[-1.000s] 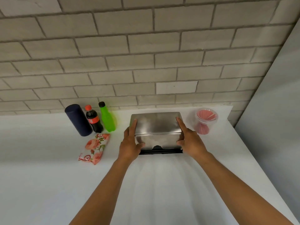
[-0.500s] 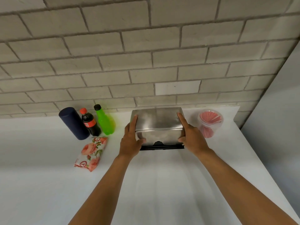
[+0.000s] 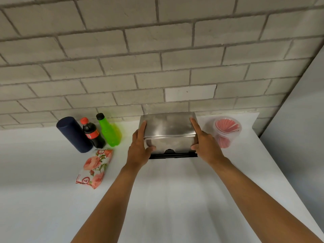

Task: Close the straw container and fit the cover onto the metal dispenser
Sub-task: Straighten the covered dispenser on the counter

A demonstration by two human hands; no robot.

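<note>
Brushed-steel boxy cover [image 3: 168, 128], perhaps seated, gripped by both hands.

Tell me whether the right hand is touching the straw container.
Apart. The head view shows the right hand gripping the metal cover at its right side, with a strip of white counter plainly visible between that hand and the straw container.

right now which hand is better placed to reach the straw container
Right. The right hand grips the metal dispenser cover on the side next to the straw container; the left hand is on the far side, with the dispenser between.
</note>
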